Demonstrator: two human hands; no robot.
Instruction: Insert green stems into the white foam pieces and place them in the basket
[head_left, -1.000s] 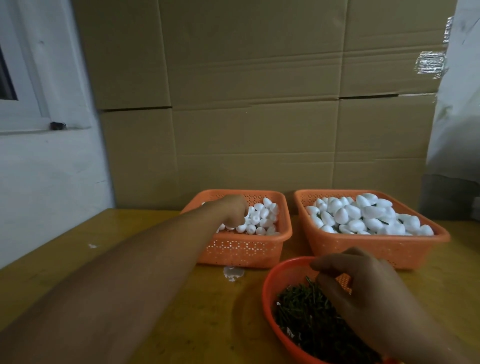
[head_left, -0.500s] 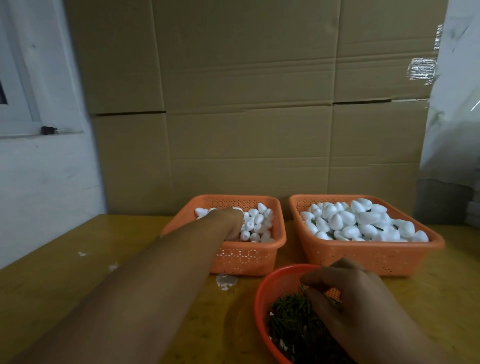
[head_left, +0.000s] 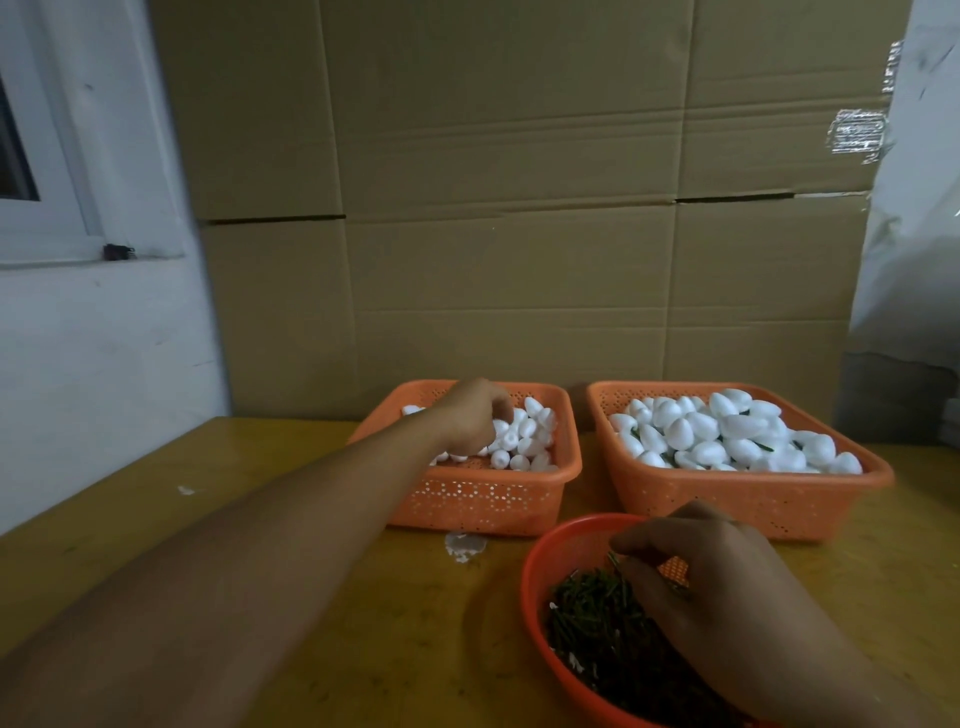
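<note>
The left hand (head_left: 470, 415) reaches far forward, into the orange perforated plastic basket on the left (head_left: 483, 501), which holds the plain white egg-shaped foam pieces (head_left: 524, 441). Its fingers are curled down among these pieces, but whether they already grip one cannot be told, because the back of the hand hides the fingertips. The right hand (head_left: 727, 597) is close to the body, over the round red plastic bowl (head_left: 535, 582) that is full of short dark green stems (head_left: 592, 618). Its thumb and forefinger are brought together at the top of the pile and seem to pinch one thin stem, which rises nearly upright from the heap; this is small and dim, so it is a judgement only.

The important relation is this: the two hands are well apart, the left one far and to the left, the right one near and to the right. To join a stem with a foam piece, the left hand probably has to come back toward the body, to meet the right hand between bowl and baskets. The stem's long axis should then point at the piece's blunt end.

The second orange perforated plastic basket on the right (head_left: 748, 499) holds foam pieces with green bits visible between them, so it is likely the place for finished ones. It lies just behind the bowl, nearer to the right hand.
</note>
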